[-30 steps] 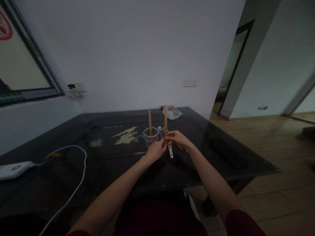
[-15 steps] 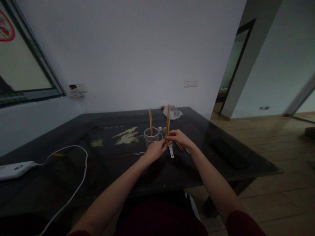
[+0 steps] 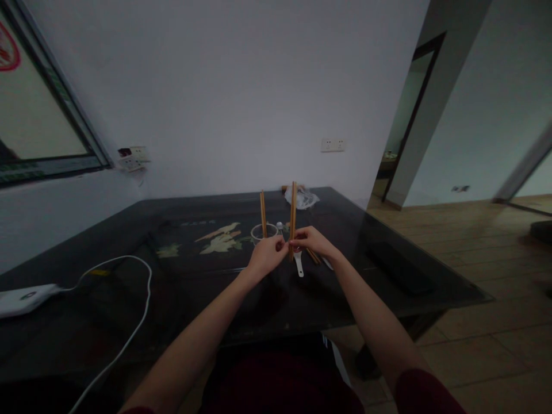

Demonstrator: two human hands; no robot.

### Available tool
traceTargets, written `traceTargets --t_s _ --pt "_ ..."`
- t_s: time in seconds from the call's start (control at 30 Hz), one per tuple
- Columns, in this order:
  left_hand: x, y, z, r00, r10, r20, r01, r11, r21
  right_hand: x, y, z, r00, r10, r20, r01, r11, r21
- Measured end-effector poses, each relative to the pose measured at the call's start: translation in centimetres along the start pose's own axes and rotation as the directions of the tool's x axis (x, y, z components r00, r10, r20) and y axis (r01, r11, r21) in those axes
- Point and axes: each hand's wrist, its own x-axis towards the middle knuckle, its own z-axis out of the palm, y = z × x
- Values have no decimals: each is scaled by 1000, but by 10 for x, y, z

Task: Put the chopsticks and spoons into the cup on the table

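Observation:
My right hand [image 3: 311, 239] pinches a pair of wooden chopsticks [image 3: 293, 210], held upright above the table. Close on their left is my left hand [image 3: 269, 253], its fingers curled in; I see nothing in them, and whether the fingertips touch the sticks is unclear. Behind my left hand stands a clear cup [image 3: 257, 230], partly hidden, with more chopsticks [image 3: 263, 214] upright in it. A white-handled spoon [image 3: 299, 264] lies below the hands. Several other chopsticks [image 3: 314, 256] lie beneath my right wrist, and a metal spoon [image 3: 280, 226] rests beside the cup.
The dark table [image 3: 207, 305] bears a bird-and-flower picture. A crumpled plastic bag [image 3: 302, 199] lies at its back edge. On the left sits a white device [image 3: 28, 300] with a white cable [image 3: 146, 305]; a dark flat object [image 3: 399, 267] lies on the right.
My left hand has shifted slightly left and up, its fingers drawn off the chopsticks, and now covers more of the cup. My right hand still holds the chopsticks upright.

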Motion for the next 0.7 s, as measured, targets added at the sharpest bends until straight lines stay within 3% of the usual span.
traceTargets --t_s 0.1,0.27,0.47,0.7 --pt "3 3 -4 989 46 -142 -77 972 -220 0 -1 5 998 -33 45 35 999 -38" --pt "5 6 -11 951 -42 -306 -94 904 -417 1 -3 17 992 -118 46 123 984 -127" --pt "10 -1 -13 950 -98 -296 -34 911 -411 0 -5 26 979 -197 46 201 935 -291" --pt "9 0 -18 962 -105 -252 -1 922 -387 0 -4 28 973 -223 63 231 905 -359"
